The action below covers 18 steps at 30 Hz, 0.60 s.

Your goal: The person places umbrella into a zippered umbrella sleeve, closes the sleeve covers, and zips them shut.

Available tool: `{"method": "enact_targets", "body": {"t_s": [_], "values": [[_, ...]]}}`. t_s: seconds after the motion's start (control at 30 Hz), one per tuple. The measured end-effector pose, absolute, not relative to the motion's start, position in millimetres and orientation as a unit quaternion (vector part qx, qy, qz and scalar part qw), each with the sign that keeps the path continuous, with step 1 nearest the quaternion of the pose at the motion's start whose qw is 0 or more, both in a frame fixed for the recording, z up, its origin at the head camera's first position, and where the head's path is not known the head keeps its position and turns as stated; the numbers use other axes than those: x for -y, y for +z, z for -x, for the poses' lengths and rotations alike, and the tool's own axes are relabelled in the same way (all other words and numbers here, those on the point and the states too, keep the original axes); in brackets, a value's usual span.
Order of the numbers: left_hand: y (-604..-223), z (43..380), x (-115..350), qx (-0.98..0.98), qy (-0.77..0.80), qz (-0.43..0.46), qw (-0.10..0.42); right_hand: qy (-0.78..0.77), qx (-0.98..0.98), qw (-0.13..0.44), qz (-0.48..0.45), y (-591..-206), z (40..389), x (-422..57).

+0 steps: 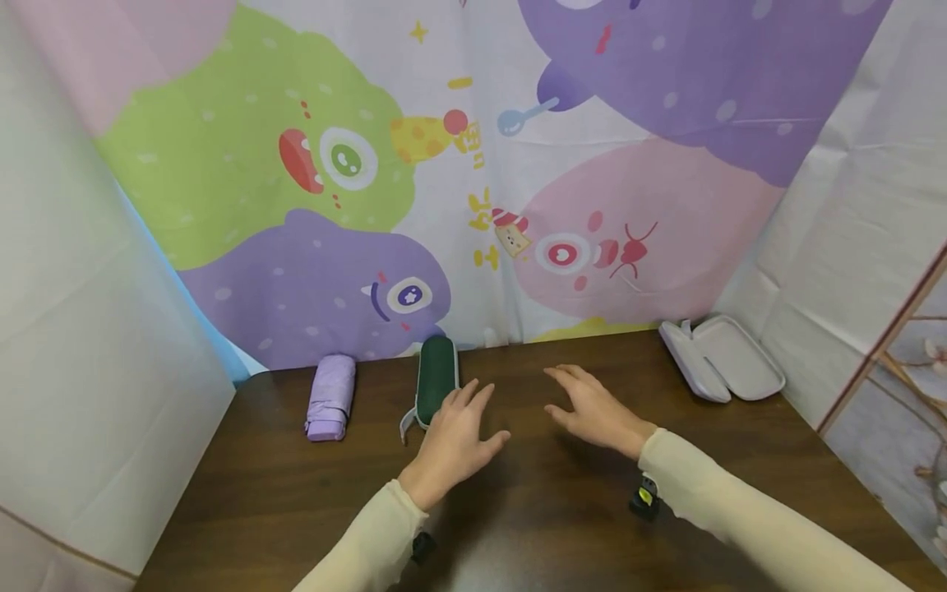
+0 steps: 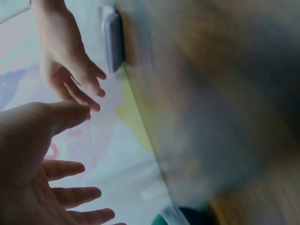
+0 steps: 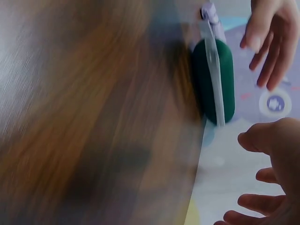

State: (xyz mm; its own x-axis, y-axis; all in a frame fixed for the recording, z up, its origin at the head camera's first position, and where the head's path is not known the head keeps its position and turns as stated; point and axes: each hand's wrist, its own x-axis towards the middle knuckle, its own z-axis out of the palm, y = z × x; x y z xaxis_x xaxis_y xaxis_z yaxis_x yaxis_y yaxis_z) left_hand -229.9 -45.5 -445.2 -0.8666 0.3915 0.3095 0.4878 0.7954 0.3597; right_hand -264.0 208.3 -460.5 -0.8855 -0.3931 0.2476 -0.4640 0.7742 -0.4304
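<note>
Both hands hover over a dark wooden table with nothing in them. My left hand (image 1: 456, 440) has its fingers spread and overlaps the lower end of a dark green zippered case (image 1: 436, 380) in the head view. That case, with a pale zipper and a grey strap, lies closed near the back edge; its green side also shows in the right wrist view (image 3: 220, 79). Right of the middle, my right hand (image 1: 595, 411) is held with fingers loosely extended toward the left. A folded lilac umbrella (image 1: 331, 399) lies left of the green case.
At the back right, a light grey case (image 1: 732, 362) lies unfolded on the table (image 1: 547, 526). Behind the table hangs a curtain (image 1: 488, 304) with cartoon monsters. White fabric walls (image 1: 89, 329) stand on both sides. Each wrist carries a small black camera (image 1: 645, 498).
</note>
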Motion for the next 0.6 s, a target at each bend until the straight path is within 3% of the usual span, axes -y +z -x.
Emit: {"method": "enact_targets", "body": {"t_s": [0.6], "values": [[-461.1, 202.8, 1.6, 0.943, -0.231, 0.238, 0.040, 0.230, 0.959, 0.111, -0.121, -450.2, 288.6, -311.2]]}}
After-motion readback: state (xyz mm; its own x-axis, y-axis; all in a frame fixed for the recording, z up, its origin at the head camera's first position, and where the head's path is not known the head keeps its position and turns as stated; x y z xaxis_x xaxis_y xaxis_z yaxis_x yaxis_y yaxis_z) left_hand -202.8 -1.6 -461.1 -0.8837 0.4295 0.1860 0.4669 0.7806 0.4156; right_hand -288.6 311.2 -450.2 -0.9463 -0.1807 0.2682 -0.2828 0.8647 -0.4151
